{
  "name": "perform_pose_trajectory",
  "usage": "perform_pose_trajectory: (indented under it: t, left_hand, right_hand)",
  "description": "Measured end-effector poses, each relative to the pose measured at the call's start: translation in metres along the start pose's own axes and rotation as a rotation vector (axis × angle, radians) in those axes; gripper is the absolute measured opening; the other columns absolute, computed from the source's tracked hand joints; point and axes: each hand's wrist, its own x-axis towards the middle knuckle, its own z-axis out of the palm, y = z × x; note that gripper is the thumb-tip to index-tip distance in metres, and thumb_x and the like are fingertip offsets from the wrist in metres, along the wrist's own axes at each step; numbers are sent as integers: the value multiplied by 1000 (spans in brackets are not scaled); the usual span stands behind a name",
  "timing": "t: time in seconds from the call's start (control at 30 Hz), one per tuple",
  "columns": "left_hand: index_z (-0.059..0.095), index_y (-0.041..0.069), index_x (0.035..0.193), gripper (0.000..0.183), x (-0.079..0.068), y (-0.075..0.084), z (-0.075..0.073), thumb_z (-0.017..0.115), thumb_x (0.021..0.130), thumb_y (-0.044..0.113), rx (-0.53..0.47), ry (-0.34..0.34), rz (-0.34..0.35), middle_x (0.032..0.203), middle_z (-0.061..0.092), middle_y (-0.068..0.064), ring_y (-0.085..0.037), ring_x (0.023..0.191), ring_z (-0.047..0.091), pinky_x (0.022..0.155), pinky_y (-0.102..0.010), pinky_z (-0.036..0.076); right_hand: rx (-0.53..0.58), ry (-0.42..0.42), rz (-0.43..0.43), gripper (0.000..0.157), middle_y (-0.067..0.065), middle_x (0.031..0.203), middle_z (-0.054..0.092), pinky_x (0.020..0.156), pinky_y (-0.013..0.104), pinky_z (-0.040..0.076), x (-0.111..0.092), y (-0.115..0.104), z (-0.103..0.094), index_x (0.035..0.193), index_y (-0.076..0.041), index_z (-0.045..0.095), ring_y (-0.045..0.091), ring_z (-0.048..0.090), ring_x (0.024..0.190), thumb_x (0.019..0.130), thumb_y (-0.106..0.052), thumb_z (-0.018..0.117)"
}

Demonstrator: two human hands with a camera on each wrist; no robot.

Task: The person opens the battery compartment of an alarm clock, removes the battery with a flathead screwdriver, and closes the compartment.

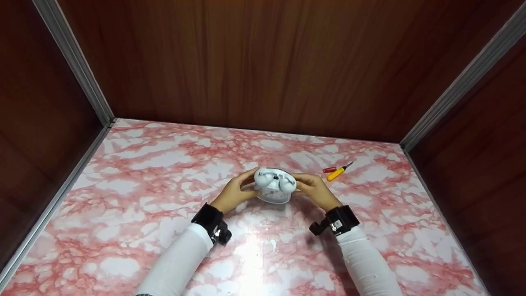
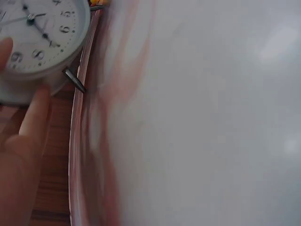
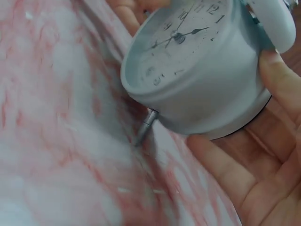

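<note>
A white twin-bell alarm clock (image 1: 274, 194) is held between both hands near the middle of the table. My left hand (image 1: 236, 191) grips its left side, and in the left wrist view a finger (image 2: 37, 110) lies along the rim of the case. From the other side my right hand (image 1: 317, 191) holds the clock, thumb and fingers around the back edge of the case. The dial (image 3: 181, 47) with its dark hands and numerals faces toward me. Short metal feet (image 3: 146, 126) stick out below the case, close over the tabletop. One white bell (image 3: 275, 23) shows at the top.
Right of the clock lie a yellow-handled screwdriver (image 1: 336, 174) and a small red object (image 1: 329, 169). The tabletop (image 1: 144, 197) has a red and white marbled pattern. Dark wood panels (image 1: 254, 65) with metal corner strips close off the back and sides.
</note>
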Motion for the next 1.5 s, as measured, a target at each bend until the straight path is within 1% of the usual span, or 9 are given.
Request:
perform_pose_trajectory:
  t: [0.1, 0.23, 0.37, 0.5, 0.6, 0.8, 1.03, 1.3, 1.5]
  left_hand:
    - [43, 2, 152, 72, 1, 1, 3, 77, 88, 1, 32, 57, -17, 149, 49, -21, -38, 139, 45, 114, -47, 40]
    - [44, 1, 151, 71, 1, 1, 6, 77, 89, 4, 14, 93, -43, 150, 47, -24, -39, 136, 48, 109, -40, 46]
    - [42, -1, 150, 69, 3, -1, 8, 76, 90, 4, 14, 137, -8, 146, 49, -26, -40, 135, 49, 110, -42, 45]
    - [44, 0, 148, 65, 4, -1, 11, 75, 90, 2, -6, 202, 11, 144, 52, -25, -37, 136, 48, 115, -44, 40]
    - [46, -1, 146, 63, 4, 1, 14, 75, 91, 2, -17, 237, 7, 145, 51, -25, -36, 137, 47, 116, -43, 39]
    - [45, -4, 148, 62, 6, 2, 20, 73, 93, 4, -8, 278, -8, 144, 51, -28, -38, 135, 50, 112, -39, 44]
    - [46, -5, 148, 60, 6, 1, 24, 72, 95, 9, -17, 330, -47, 138, 55, -31, -41, 127, 57, 102, -36, 52]
    - [46, -13, 144, 56, 6, 2, 30, 68, 98, 12, 11, 381, -121, 134, 58, -31, -40, 125, 59, 102, -33, 52]
    - [42, -18, 142, 51, 6, -2, 33, 61, 100, 3, -19, 366, -112, 141, 49, -36, -43, 129, 53, 104, -34, 50]
  right_hand:
    - [92, 39, 40, 36, 17, 129, 67, 90, 50, 58, 3, 7, 2, 133, 7, 61, 21, 69, 105, 102, -10, 61]
    - [99, 147, 19, 29, 12, 121, 70, 93, 43, 58, 3, 10, 9, 125, 3, 68, 20, 67, 106, 100, -12, 65]
    - [102, 257, 24, 31, 13, 122, 69, 95, 43, 56, 1, 11, 19, 125, 1, 67, 22, 67, 104, 100, -17, 67]
    - [182, 274, 25, 40, 18, 130, 62, 90, 43, 59, -2, 14, 28, 137, 3, 56, 25, 66, 105, 101, -14, 62]
    - [201, 266, -16, 47, 22, 133, 58, 93, 38, 58, -5, 18, 32, 143, 5, 49, 27, 63, 112, 99, -6, 61]
    - [127, 306, -79, 56, 22, 131, 58, 94, 31, 56, -5, 24, 36, 144, 7, 49, 26, 62, 115, 92, 4, 70]
    - [50, 409, -106, 48, 24, 128, 65, 84, 28, 59, 1, 18, 41, 135, 7, 59, 18, 68, 105, 92, -5, 75]
    - [17, 503, -67, 37, 21, 123, 69, 82, 22, 58, 7, 15, 46, 126, 4, 68, 11, 68, 98, 92, -8, 76]
    - [41, 518, -21, 32, 24, 119, 69, 75, 26, 61, 8, 18, 48, 122, 7, 69, 11, 72, 83, 95, -9, 72]
